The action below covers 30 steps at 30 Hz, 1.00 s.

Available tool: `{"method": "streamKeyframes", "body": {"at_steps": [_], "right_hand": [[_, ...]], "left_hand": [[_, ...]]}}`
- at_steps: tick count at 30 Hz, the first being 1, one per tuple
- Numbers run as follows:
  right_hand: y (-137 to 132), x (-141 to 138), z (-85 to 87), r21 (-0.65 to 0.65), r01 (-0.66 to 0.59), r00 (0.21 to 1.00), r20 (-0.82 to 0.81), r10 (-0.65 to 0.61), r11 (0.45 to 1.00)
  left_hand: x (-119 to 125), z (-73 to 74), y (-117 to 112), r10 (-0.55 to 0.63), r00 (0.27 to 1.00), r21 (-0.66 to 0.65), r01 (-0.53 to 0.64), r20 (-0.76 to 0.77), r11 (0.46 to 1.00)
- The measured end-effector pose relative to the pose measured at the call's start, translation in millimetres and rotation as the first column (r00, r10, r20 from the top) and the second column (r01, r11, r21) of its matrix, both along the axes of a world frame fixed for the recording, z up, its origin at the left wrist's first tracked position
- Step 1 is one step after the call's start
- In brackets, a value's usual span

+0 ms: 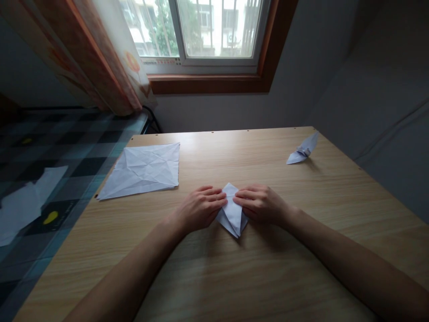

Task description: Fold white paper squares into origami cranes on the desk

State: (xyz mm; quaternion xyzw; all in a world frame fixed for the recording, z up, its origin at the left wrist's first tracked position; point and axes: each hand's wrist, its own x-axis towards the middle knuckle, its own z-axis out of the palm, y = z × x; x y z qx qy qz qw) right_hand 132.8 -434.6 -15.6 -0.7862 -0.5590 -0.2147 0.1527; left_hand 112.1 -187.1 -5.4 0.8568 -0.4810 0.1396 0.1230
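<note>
A sheet of white paper folded into a layered diamond, the folded paper [232,213], lies on the wooden table in front of me, its lower flaps slightly apart. My left hand [203,206] presses its left side, fingers together and tips on the upper layer. From the opposite side my right hand [261,203] holds the right edge, with its fingertips also on the top layer. Both thumbs are mostly hidden. The fingertips of the two hands are a small gap apart, and the paper's top point shows between them.
Creased paper [150,170] lies flat at the table's [214,154] far left. A finished-looking folded paper figure [304,150] stands near the far right corner. On the left, a bed with a checked cover [90,154] holds loose white paper [23,208]. A window [217,31] and curtain [110,67] are behind.
</note>
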Motion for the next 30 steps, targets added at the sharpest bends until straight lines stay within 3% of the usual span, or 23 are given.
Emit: {"method": "streamKeyframes", "body": {"at_steps": [8, 14, 22, 30], "right_hand": [[-4.7, 0.7, -0.6, -0.072, 0.006, 1.0, -0.017, -0.007, 0.997], [-2.9, -1.5, 2.1, -0.075, -0.02, 0.998, 0.052, 0.024, 0.997], [9.3, -10.0, 1.0, -0.064, -0.132, 0.975, 0.174, 0.141, 0.989], [13.9, -14.1, 0.8, -0.013, -0.149, 0.973, 0.175, 0.149, 0.989]], "left_hand": [[-2.6, -1.0, 13.4, 0.106, 0.981, 0.174, -0.077, -0.161, 0.982], [-5.7, -1.3, 16.6, 0.157, 0.947, 0.302, -0.068, -0.282, 0.951], [-6.2, 1.7, 8.1, 0.29, 0.919, 0.345, -0.189, -0.267, 0.919], [-7.5, 1.3, 5.0, 0.338, 0.92, 0.332, -0.262, -0.197, 0.906]]}}
